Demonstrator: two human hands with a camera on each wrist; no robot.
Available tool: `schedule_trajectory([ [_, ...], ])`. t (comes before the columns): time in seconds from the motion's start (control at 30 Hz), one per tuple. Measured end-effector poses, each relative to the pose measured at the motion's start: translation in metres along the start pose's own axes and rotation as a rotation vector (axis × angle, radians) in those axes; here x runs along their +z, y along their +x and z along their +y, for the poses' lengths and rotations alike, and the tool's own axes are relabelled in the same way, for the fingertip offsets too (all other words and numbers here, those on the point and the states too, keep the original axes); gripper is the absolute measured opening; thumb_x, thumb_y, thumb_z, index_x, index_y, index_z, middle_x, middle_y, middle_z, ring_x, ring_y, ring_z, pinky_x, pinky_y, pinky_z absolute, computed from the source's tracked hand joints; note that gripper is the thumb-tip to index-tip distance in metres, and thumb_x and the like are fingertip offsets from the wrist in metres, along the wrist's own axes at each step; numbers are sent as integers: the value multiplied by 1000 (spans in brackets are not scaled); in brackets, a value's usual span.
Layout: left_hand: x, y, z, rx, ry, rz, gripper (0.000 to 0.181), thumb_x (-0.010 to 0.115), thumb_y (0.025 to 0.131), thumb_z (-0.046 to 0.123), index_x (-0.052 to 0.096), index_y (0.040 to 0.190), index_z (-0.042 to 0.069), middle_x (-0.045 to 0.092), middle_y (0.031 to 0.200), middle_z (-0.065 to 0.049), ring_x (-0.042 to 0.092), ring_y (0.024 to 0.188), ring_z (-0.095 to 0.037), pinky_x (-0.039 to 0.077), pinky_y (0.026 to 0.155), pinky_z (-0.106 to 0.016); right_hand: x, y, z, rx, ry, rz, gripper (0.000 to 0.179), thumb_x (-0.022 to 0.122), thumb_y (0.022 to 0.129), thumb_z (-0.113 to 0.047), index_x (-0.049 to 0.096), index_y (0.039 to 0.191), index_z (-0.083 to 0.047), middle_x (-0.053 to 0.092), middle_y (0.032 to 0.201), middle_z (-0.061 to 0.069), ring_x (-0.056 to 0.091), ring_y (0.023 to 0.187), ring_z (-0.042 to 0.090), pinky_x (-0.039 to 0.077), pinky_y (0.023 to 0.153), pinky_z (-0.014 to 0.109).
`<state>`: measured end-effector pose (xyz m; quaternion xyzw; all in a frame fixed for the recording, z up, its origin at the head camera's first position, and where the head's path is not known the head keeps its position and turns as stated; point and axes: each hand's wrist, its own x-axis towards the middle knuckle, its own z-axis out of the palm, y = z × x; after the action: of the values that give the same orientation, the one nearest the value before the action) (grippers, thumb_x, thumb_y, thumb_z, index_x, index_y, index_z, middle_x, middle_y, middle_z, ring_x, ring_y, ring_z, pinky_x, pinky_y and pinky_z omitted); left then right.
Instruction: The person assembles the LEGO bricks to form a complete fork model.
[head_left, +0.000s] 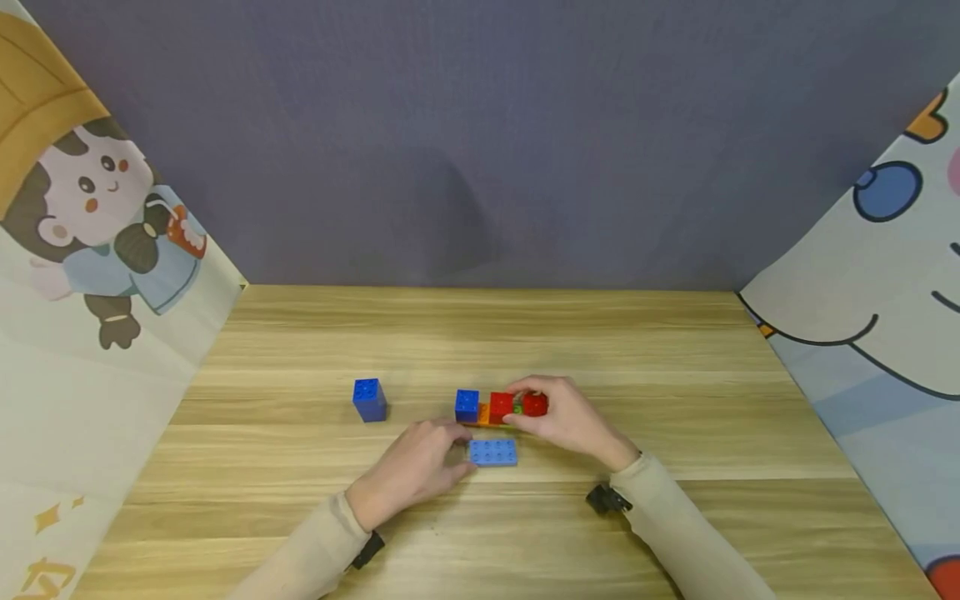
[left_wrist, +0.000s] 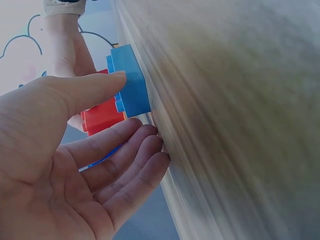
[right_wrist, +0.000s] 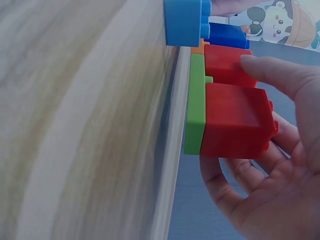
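Observation:
My right hand reaches over the right part of a low row of toy building bricks, its thumb against a red brick and its fingers round the far side. Another red brick stands beside it on a green base brick. At the row's left end, a dark blue brick sits on an orange base brick. My left hand lies loosely spread by the left end of a light blue brick, in front of the row. In the left wrist view, the thumb overlaps that brick's studded side.
A tall dark blue block stands alone to the left on the wooden table. Beyond the table's far edge rises a grey panel, with cartoon-printed panels on both sides.

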<state>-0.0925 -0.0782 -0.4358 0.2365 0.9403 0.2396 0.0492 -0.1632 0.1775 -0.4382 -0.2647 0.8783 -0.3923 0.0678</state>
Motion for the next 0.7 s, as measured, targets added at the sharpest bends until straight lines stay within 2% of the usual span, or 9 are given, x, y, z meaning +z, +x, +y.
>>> schedule_trajectory([
  [0.13,-1,0,-1,-9,-2,-3,38,87,89,24,78,119,2,79,120,-16,76,111,-33,62,98,-47,-1,-1,-1,1,-2,1,38,87,90,-28,77,125,-18,79,120,1,64,85,9,56,75,24],
  [0.4,-5,-2,-6,-12,-42,-19,36,85,91,22,77,120,3,79,118,-13,76,108,-30,63,95,-45,-2,-2,-4,11,-2,3,37,87,90,-29,77,124,-19,79,117,0,60,76,9,54,67,23],
  [0.7,-14,-8,-12,-50,-73,-24,39,84,91,24,76,125,5,79,121,-10,75,111,-28,62,98,-45,-3,-3,-9,-9,-7,10,36,88,89,-29,78,123,-19,79,118,-1,55,70,7,52,68,23],
])
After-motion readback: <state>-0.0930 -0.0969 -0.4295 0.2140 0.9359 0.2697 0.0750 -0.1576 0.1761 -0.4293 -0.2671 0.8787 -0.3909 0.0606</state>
